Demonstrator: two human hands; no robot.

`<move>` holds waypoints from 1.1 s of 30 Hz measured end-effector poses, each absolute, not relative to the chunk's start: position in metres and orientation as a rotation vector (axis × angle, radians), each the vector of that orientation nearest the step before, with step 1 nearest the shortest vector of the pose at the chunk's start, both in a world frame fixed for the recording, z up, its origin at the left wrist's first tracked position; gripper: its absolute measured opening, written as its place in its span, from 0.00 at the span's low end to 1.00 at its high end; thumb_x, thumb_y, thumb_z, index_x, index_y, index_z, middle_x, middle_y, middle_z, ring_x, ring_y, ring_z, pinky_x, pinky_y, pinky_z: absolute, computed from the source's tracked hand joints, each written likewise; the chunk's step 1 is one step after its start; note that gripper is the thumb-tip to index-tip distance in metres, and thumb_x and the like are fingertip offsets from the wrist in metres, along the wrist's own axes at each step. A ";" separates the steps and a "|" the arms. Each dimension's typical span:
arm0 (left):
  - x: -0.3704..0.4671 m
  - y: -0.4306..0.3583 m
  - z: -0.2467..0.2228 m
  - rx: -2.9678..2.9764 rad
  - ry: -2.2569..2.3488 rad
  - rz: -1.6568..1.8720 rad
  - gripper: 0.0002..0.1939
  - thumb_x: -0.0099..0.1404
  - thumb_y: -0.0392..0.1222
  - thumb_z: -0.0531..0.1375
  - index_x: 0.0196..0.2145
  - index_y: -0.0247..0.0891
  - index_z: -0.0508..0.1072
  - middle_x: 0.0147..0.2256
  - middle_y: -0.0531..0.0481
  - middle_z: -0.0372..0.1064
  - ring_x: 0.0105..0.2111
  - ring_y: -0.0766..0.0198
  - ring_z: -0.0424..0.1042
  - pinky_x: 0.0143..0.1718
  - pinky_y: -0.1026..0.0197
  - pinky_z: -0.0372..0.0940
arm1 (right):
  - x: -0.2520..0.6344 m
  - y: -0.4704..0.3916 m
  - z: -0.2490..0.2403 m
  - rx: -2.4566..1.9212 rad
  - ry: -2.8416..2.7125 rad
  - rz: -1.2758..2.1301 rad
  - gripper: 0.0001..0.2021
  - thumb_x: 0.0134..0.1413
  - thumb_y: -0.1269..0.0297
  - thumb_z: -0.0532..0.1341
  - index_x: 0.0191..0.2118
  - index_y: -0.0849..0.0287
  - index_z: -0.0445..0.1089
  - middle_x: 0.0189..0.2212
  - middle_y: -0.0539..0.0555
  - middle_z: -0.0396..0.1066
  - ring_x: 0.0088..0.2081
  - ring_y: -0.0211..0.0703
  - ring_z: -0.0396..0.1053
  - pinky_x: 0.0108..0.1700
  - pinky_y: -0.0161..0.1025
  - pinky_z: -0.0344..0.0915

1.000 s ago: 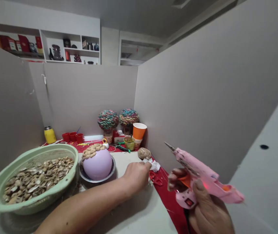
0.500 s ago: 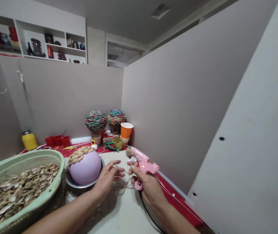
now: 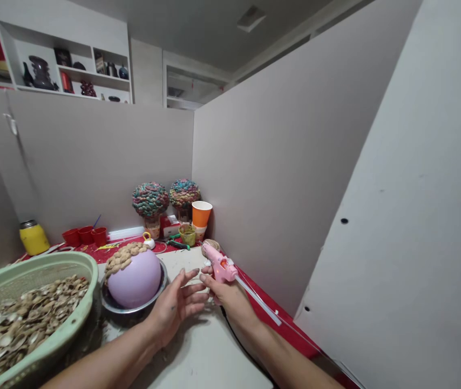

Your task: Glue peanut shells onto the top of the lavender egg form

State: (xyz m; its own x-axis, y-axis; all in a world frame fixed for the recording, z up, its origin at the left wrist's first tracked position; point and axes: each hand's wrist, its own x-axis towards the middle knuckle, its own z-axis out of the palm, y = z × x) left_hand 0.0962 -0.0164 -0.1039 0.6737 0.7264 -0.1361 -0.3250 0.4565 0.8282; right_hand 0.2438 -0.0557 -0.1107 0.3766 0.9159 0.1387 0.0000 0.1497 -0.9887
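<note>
My right hand [image 3: 230,302] is closed around the handle of a pink hot glue gun [image 3: 219,263], and most of the handle is hidden by the fingers. A pale glue stick [image 3: 259,300] extends from the gun's rear end. Close beside it, my left hand [image 3: 180,303] is open and holds nothing, fingers spread and palm turned toward the gun. To the left, a lilac ball [image 3: 137,281] rests in a metal bowl [image 3: 133,310]. Peanut shells [image 3: 124,258] cover the ball's upper left part.
A green basket [image 3: 88,270] full of peanut shells [image 3: 24,319] stands at the left. Farther back are two colourful shell-covered trees [image 3: 150,200], an orange cup [image 3: 202,215], red cups [image 3: 86,234] and a yellow jar [image 3: 34,237]. A grey partition [image 3: 279,178] borders the right side.
The glue gun has turned in my right hand, and its glue stick now shows behind it. My left palm has rolled upward with its fingers spread. The whole view has shifted slightly.
</note>
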 end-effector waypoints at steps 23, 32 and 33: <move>0.043 -0.046 -0.097 1.099 0.820 0.831 0.26 0.67 0.54 0.56 0.55 0.34 0.63 0.39 0.41 0.75 0.33 0.58 0.75 0.35 0.58 0.68 | 0.264 -0.064 -0.151 -1.406 -1.587 0.604 0.06 0.51 0.71 0.67 0.36 0.59 0.72 0.31 0.48 0.70 0.33 0.42 0.68 0.38 0.40 0.67; 0.002 -0.054 -0.100 1.339 0.916 0.862 0.23 0.63 0.54 0.60 0.49 0.36 0.68 0.30 0.47 0.75 0.30 0.60 0.73 0.34 0.60 0.66 | 0.331 -0.026 -0.105 -1.593 -1.445 0.159 0.13 0.64 0.60 0.60 0.50 0.60 0.68 0.48 0.56 0.69 0.43 0.47 0.71 0.44 0.48 0.71; 0.001 -0.053 -0.103 1.403 0.917 0.866 0.21 0.64 0.54 0.60 0.48 0.36 0.69 0.29 0.47 0.75 0.30 0.59 0.73 0.34 0.60 0.66 | 0.343 -0.023 -0.095 -1.612 -1.411 0.101 0.12 0.64 0.60 0.60 0.49 0.61 0.68 0.46 0.55 0.70 0.42 0.47 0.71 0.42 0.47 0.71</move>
State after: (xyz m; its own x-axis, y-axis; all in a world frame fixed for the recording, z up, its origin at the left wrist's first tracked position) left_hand 0.0007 -0.0535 -0.1031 0.4137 0.9103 -0.0146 0.0375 -0.0011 0.9993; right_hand 0.3429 -0.0227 -0.0949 0.3286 0.8025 0.4981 0.7238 0.1248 -0.6787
